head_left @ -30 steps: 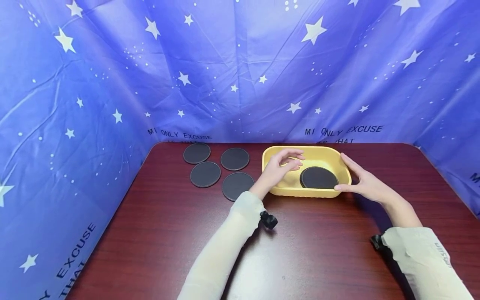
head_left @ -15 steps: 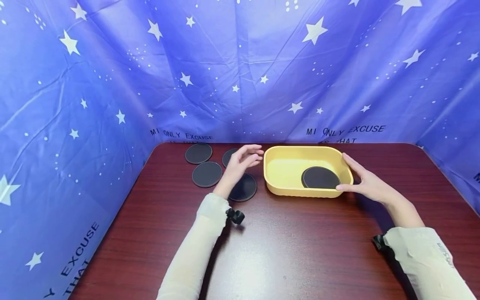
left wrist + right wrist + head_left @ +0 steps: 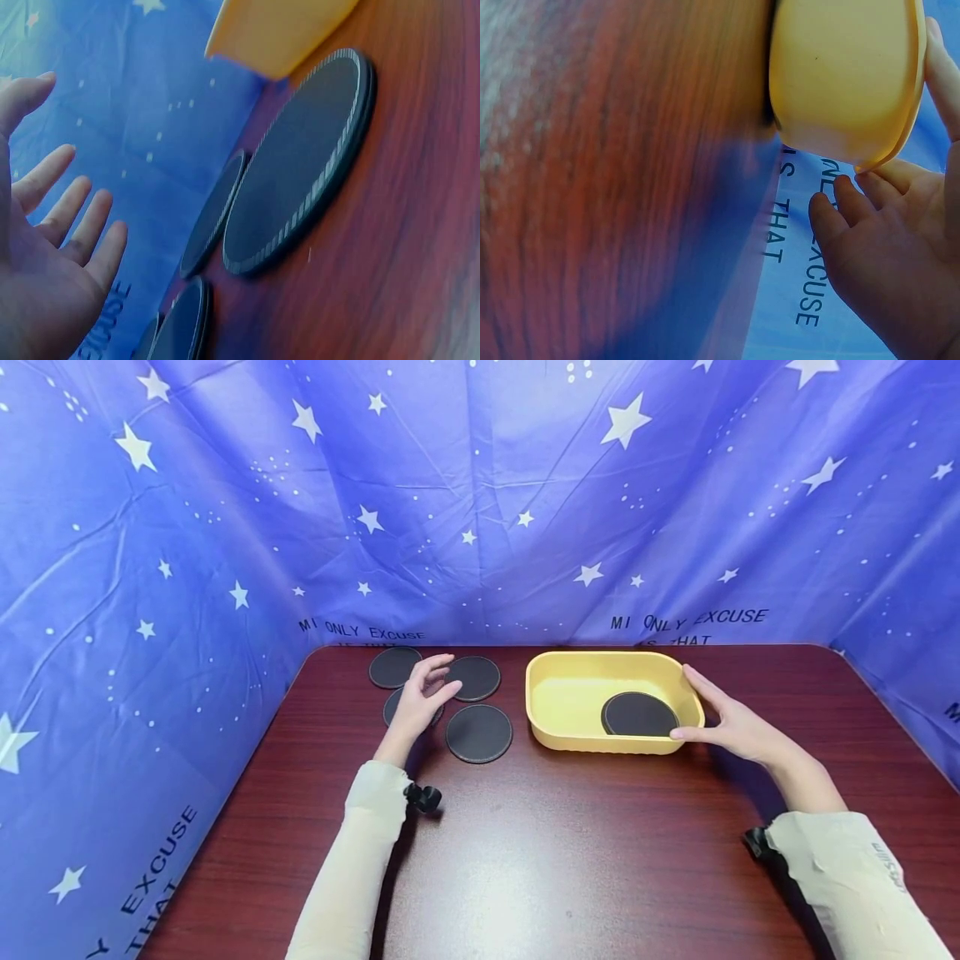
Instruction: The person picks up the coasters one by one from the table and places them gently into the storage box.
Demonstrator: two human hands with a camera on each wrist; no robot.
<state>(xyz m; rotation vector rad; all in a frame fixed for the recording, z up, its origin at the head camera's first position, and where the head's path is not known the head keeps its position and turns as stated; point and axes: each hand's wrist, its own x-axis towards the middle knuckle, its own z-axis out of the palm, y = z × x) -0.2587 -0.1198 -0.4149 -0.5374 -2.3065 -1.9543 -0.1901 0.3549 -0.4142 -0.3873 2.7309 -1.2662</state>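
Note:
Several round black coasters with pale stitched edges lie on the table to the left. My left hand [image 3: 414, 708] hovers above them with its fingers loosely bent and holds nothing. It partly covers a left coaster [image 3: 391, 707]; the near-right coaster [image 3: 478, 734] and the far-right coaster [image 3: 476, 678] show beside it. In the left wrist view the fingers of my left hand [image 3: 52, 255] are spread apart from the coasters. My right hand [image 3: 738, 724] grips the right end of a yellow plastic bin [image 3: 600, 744], thumb at its front rim, fingers at the back corner. One coaster [image 3: 640, 715] sits inside the bin, toward the right.
The dark red wooden table [image 3: 555, 852] ends at the back against a blue curtain [image 3: 480, 510] with white stars. The curtain also hangs along the left and right sides. Small black devices are strapped at both wrists.
My left hand has moved left, out from over the bin to above the coasters, with nothing in it. My right hand and the bin have stayed in place.

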